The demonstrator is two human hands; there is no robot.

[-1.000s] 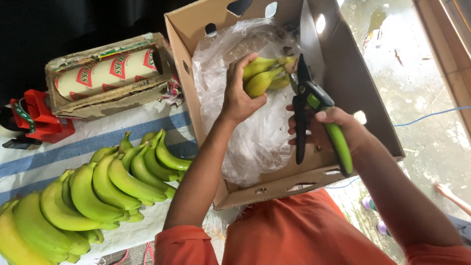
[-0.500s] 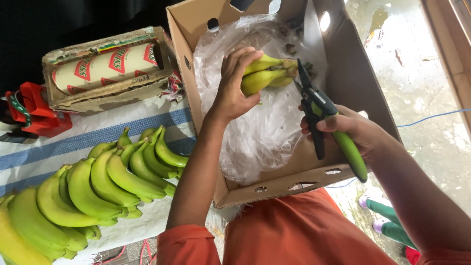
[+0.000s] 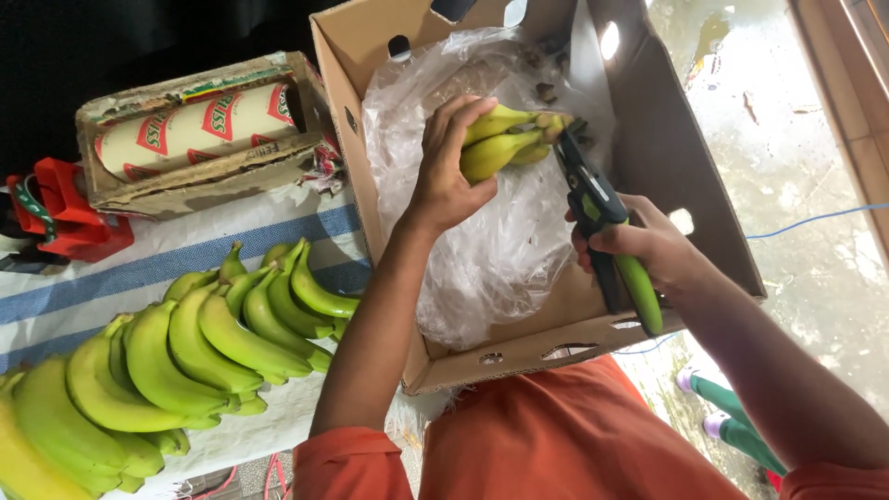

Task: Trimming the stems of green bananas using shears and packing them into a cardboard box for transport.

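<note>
— What are your hands doing?

— My left hand (image 3: 443,181) is wrapped tight around a small bunch of green bananas (image 3: 505,141). I hold the bunch up over the big cardboard box (image 3: 519,347), just above the crinkly clear plastic bag (image 3: 491,268) that lines the box.

— And your other hand?

— My right hand (image 3: 644,248) is squeezed around the handles of the clippers (image 3: 607,231). The handles are green and black. The dark tip sits right at the stem end of the bunch, where the bananas join up. I can't tell if the blades are touching the stem or just next to it.

— Where are the rest of the bananas?

— A big pile of green bananas (image 3: 176,356) lies on the table to my left, on a white cloth with blue stripes (image 3: 167,255). They are well away from the bunch I am holding.

— What else is on the table?

— A worn little box (image 3: 199,185) with a fat roll (image 3: 194,125) inside, white with red marks — it sits just behind the pile. A red thing (image 3: 65,218) is at the far left edge.

— What are you wearing?

— An orange shirt (image 3: 556,435). The floor (image 3: 806,167) past the box looks wet and shiny.
</note>
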